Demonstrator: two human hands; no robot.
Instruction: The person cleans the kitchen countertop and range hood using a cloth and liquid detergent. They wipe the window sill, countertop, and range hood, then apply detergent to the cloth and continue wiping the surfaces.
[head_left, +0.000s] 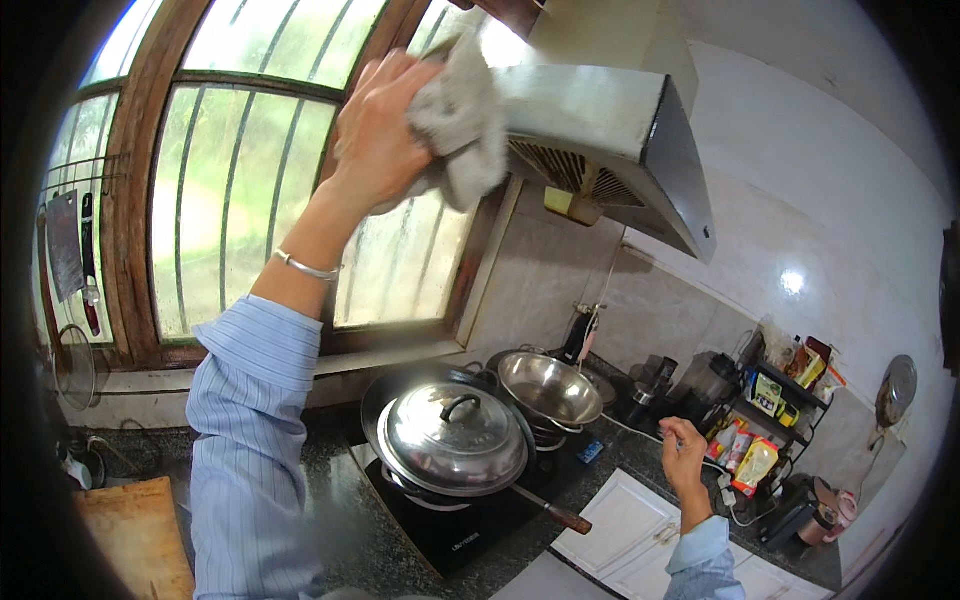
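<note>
My left hand (386, 127), raised high before the window, grips a grey-white cloth (465, 120), blurred by motion. The cloth appears beside the left end of the metal range hood (585, 105); whether they touch I cannot tell. Lower at the right, my right hand (684, 454) is raised over the counter's front side with its fingers curled, and nothing shows clearly in it. Between and below the hands, a wok with a domed metal lid (454, 442) sits on the black cooktop (465, 536). Behind it stands an open steel pan (551, 390).
Wooden-framed windows (139, 225) with bars fill the left. A cleaver (66, 244) and a strainer (75, 367) hang there above a wooden cutting board (139, 536). The wok's handle (562, 517) juts over the counter edge. A black rack (772, 412) with packets stands right, near a power cord.
</note>
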